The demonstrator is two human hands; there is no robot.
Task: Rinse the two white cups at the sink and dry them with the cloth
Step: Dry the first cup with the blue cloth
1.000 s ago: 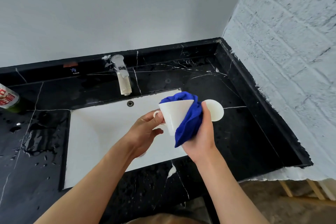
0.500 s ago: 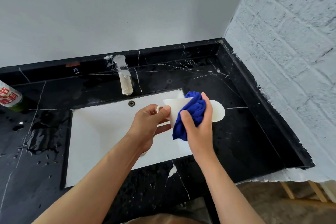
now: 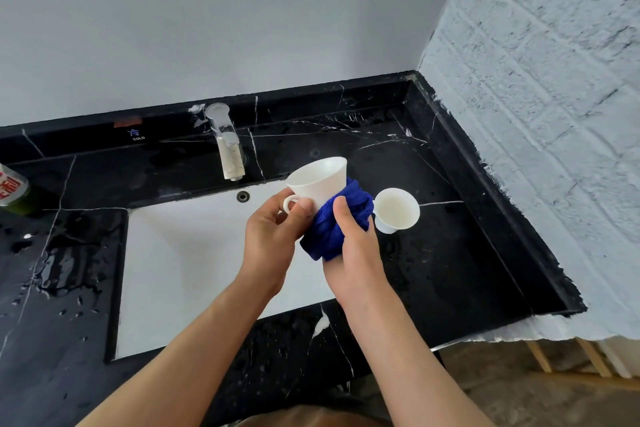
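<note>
My left hand (image 3: 273,236) grips a white cup (image 3: 320,180) by its handle, holding it above the right end of the white sink (image 3: 194,263) with its mouth tilted up and away. My right hand (image 3: 353,253) presses a bunched blue cloth (image 3: 332,229) against the cup's lower side and base. A second white cup (image 3: 394,210) stands on the black countertop just right of the cloth, its mouth facing me.
A chrome tap (image 3: 227,146) stands behind the sink. The black marble countertop (image 3: 450,253) is wet with puddles on the left. A green bottle with a red label (image 3: 12,189) sits at the left edge. A white brick wall (image 3: 536,80) bounds the right.
The held cup has turned from mouth-down to mouth-up and away. The cloth has slid from the cup's side to its lower part and base, and the second cup shows more fully.
</note>
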